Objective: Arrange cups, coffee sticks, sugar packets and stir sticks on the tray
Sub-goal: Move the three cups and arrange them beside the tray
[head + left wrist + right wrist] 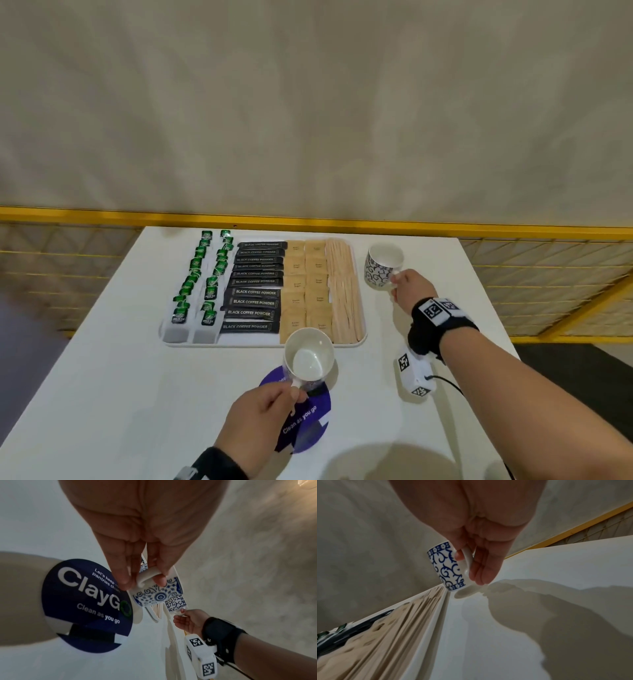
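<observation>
Head view: each hand (255, 419) (411, 286) pinches an empty cup (309, 354) (382, 265) beside the stocked tray (164, 337).

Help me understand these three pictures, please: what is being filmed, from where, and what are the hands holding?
No machine here: a person works with bare hands, wearing cameras. The wide picture comes from a head camera; the other two look along each wrist. On the white table lies a tray with rows of green tea bags, black coffee sticks, brown sugar packets and wooden stir sticks. The left hand grips a blue-patterned cup by its handle over a round blue sticker. The right hand grips a second cup beside the tray.
</observation>
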{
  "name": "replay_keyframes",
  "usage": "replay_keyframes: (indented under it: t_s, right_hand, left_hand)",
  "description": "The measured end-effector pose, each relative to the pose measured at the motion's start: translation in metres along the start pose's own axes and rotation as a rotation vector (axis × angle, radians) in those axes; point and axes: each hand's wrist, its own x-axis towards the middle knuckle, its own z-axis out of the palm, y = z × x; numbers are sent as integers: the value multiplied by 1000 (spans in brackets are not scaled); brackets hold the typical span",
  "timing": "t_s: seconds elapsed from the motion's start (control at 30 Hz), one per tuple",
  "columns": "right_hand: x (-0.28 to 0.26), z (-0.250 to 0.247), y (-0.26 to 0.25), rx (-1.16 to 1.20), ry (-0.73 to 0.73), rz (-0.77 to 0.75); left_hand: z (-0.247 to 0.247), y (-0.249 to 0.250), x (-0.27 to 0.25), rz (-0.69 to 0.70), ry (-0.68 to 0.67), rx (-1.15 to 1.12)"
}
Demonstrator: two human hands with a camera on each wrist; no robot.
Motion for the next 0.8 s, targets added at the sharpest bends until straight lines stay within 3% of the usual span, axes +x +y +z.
replay_keyframes:
  t_s: [0.37, 0.6, 0.8]
  right_hand:
    - [42, 8, -23, -193, 14, 5]
    - [47, 11, -24, -198, 15, -6]
    - [34, 9, -16, 8, 59, 15]
  left_hand:
    - [-3, 11, 8, -46, -14, -142]
    - [0, 11, 16, -58, 4, -179]
    - [7, 10, 20, -64, -2, -234]
